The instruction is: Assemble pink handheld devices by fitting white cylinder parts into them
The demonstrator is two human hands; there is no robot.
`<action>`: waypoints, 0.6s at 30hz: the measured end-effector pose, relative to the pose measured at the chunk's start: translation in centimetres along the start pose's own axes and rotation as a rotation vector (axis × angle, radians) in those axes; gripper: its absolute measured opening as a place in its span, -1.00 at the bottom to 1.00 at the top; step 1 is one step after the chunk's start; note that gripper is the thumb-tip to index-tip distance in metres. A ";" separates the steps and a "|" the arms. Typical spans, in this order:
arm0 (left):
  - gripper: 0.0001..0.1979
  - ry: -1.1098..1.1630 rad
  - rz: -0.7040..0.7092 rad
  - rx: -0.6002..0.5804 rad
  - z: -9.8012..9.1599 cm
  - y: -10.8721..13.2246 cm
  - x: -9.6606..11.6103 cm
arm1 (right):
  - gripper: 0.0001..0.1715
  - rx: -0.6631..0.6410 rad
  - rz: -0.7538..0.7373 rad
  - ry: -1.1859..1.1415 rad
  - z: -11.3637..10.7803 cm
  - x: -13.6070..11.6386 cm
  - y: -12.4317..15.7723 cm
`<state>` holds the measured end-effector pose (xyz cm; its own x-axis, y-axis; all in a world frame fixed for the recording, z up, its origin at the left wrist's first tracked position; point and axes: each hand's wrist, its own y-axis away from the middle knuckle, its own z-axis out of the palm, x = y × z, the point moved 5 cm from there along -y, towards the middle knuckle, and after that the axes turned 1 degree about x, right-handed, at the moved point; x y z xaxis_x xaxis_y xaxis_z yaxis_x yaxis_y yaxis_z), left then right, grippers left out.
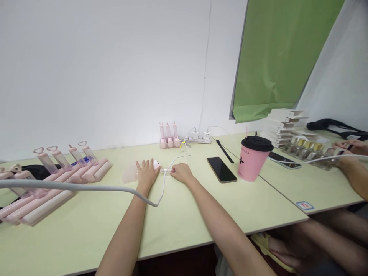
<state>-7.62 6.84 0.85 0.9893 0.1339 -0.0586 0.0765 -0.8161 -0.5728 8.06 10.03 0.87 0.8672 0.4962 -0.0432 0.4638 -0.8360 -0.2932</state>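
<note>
My left hand (147,175) lies on the table with its fingers spread, touching a pink-and-white piece (156,165) that it partly covers. Beside its fingers is a thin pale pink sheet (130,174). A short clear tube (166,170) lies flat between my hands. The fingers of my right hand (181,173) close around the tube's right end, hiding that end. Whether the tube joins the pink-and-white piece I cannot tell.
Several pink holders with clear barrels (77,155) lie left; three more (169,142) stand by the wall near a power strip (198,140). A white cable (115,188) crosses the foreground. Rightward are a phone (221,169), pink cup (251,163), glass bottles (307,149) and another person's hand (349,151).
</note>
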 end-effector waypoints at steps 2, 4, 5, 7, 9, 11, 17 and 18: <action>-0.44 0.005 0.002 -0.002 0.0 -0.1 0.0 | -0.71 0.012 -0.006 -0.007 0.1 0.0 0.0; -0.44 0.019 -0.001 -0.009 0.0 -0.1 0.0 | -0.71 0.015 -0.004 -0.011 0.1 0.0 0.0; -0.44 0.029 -0.003 -0.012 0.0 -0.2 0.0 | -0.70 0.009 -0.001 -0.011 0.1 0.0 0.0; -0.43 0.048 -0.004 -0.025 0.1 -0.2 0.0 | -0.70 -0.003 0.008 -0.009 0.1 -0.1 0.0; -0.43 0.051 -0.005 -0.030 0.1 -0.1 0.0 | -0.70 -0.011 0.013 -0.007 0.0 -0.1 0.0; -0.44 0.034 -0.037 0.004 -0.3 0.1 -0.5 | -0.70 -0.012 0.012 -0.006 0.0 -0.1 0.0; -0.47 0.074 -0.219 0.243 -4.3 0.2 -2.4 | -0.70 0.011 -0.006 -0.010 -0.5 -0.3 0.3; -0.49 0.115 -0.161 0.231 -4.7 -0.1 -1.9 | -0.71 0.017 -0.007 -0.012 -0.6 -0.3 0.3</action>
<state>-8.93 4.00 4.82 0.9753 0.1757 0.1336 0.2162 -0.6382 -0.7389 8.02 9.47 1.33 0.8618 0.5045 -0.0530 0.4662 -0.8287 -0.3096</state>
